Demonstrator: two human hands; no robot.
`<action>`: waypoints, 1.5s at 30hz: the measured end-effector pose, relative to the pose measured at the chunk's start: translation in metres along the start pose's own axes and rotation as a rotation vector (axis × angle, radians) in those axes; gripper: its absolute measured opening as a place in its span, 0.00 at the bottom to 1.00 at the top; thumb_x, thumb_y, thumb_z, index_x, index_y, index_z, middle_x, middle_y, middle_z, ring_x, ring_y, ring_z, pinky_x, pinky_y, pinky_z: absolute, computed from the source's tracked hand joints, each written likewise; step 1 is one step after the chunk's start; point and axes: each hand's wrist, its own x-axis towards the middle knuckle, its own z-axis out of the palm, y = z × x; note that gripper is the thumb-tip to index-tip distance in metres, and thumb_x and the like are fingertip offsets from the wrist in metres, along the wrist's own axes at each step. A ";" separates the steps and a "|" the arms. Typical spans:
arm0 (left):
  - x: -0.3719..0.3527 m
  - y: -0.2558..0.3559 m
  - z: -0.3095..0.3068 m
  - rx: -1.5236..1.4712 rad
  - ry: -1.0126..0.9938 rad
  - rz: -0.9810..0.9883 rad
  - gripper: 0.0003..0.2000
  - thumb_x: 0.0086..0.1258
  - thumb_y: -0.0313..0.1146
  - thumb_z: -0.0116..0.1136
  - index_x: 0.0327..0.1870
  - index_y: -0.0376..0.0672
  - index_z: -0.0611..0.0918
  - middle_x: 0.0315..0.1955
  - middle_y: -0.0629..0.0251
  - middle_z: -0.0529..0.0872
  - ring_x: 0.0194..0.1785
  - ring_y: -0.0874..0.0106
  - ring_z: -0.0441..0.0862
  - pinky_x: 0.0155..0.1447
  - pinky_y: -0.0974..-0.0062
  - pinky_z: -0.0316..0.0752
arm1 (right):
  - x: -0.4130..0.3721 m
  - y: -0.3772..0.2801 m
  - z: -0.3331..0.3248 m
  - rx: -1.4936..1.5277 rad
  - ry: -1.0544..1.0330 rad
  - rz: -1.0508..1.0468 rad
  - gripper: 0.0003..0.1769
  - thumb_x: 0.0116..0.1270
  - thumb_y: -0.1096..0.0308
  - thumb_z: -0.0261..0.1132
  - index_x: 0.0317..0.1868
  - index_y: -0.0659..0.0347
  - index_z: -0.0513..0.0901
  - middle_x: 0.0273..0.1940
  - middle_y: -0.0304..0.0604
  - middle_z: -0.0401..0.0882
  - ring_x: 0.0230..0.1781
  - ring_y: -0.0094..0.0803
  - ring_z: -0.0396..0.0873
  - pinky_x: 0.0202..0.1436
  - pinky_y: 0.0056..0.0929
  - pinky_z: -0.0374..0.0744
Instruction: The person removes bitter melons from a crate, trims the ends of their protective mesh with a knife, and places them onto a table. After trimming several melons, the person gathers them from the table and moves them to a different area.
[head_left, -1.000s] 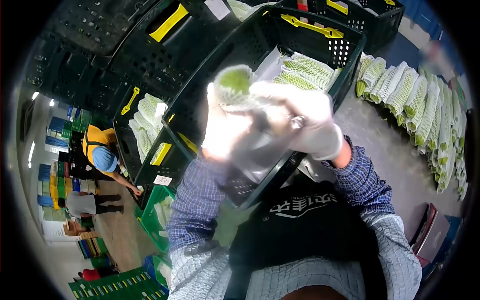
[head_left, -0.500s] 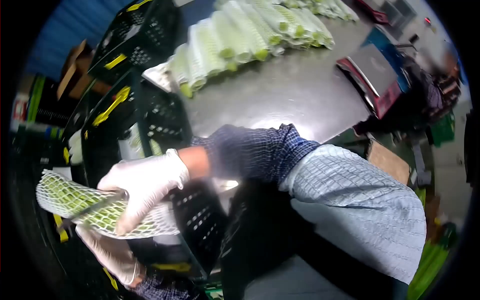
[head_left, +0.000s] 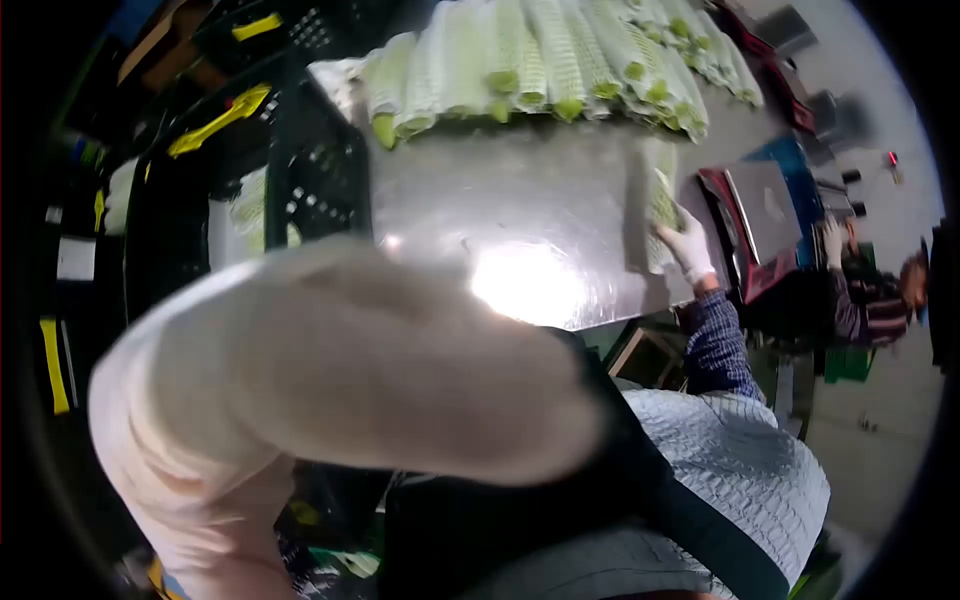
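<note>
My right hand (head_left: 690, 248), in a white glove, reaches out to the table's right side. Its fingers are closed on the lower part of a long green vegetable in a white foam net (head_left: 658, 190), which points away from me over the metal table (head_left: 430, 200). Very near the camera, my left hand (head_left: 330, 360), also white-gloved, fills the lower left and hides much of what lies behind it. Its fingers are smeared by motion, and I cannot tell whether they hold anything. Beyond both hands, a row of similar net-sleeved vegetables (head_left: 510, 65) lies along the table's far side.
Dark plastic crates with yellow handles (head_left: 220, 120) stand on the left, one with a net-sleeved vegetable (head_left: 250, 210) inside. A stack of flat grey and red items (head_left: 760, 220) is at the table's right edge. A co-worker (head_left: 870, 300) is at far right.
My right hand has swung from the crates at left to the table's right side. My left hand has risen close to the camera. The dark blade seen by the netted vegetable is out of sight.
</note>
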 end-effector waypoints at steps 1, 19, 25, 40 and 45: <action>0.002 -0.004 0.000 -0.013 -0.051 -0.003 0.28 0.64 0.50 0.71 0.52 0.31 0.80 0.46 0.45 0.83 0.50 0.58 0.86 0.57 0.64 0.83 | 0.008 0.028 -0.011 -0.136 0.064 0.011 0.38 0.59 0.54 0.73 0.66 0.66 0.76 0.54 0.52 0.86 0.54 0.36 0.84 0.59 0.32 0.79; -0.068 0.002 0.008 0.143 -0.173 -0.159 0.23 0.71 0.45 0.63 0.55 0.33 0.80 0.48 0.52 0.85 0.52 0.63 0.86 0.57 0.67 0.82 | 0.025 -0.058 0.053 -0.558 0.252 -0.581 0.34 0.64 0.68 0.69 0.71 0.49 0.72 0.52 0.45 0.84 0.42 0.36 0.86 0.44 0.32 0.83; -0.111 0.026 -0.001 0.235 -0.039 -0.183 0.22 0.73 0.44 0.60 0.56 0.33 0.81 0.49 0.54 0.86 0.52 0.65 0.86 0.57 0.68 0.82 | 0.015 -0.118 0.111 -0.420 0.085 -0.765 0.36 0.62 0.71 0.70 0.71 0.46 0.73 0.46 0.41 0.84 0.33 0.33 0.83 0.40 0.30 0.82; -0.320 -0.235 -0.043 -1.038 1.704 -0.658 0.15 0.72 0.33 0.61 0.51 0.32 0.75 0.38 0.59 0.78 0.38 0.66 0.77 0.47 0.64 0.80 | 0.003 -0.169 0.160 -0.156 -0.584 -0.336 0.11 0.68 0.76 0.62 0.50 0.64 0.82 0.23 0.30 0.70 0.21 0.16 0.65 0.26 0.20 0.68; -0.245 -0.225 -0.042 -0.794 1.593 -0.881 0.32 0.64 0.44 0.71 0.65 0.38 0.72 0.62 0.50 0.75 0.63 0.53 0.75 0.67 0.53 0.70 | 0.008 -0.152 0.171 -0.051 -0.620 -0.274 0.12 0.69 0.78 0.62 0.52 0.63 0.81 0.22 0.26 0.66 0.22 0.14 0.63 0.27 0.18 0.66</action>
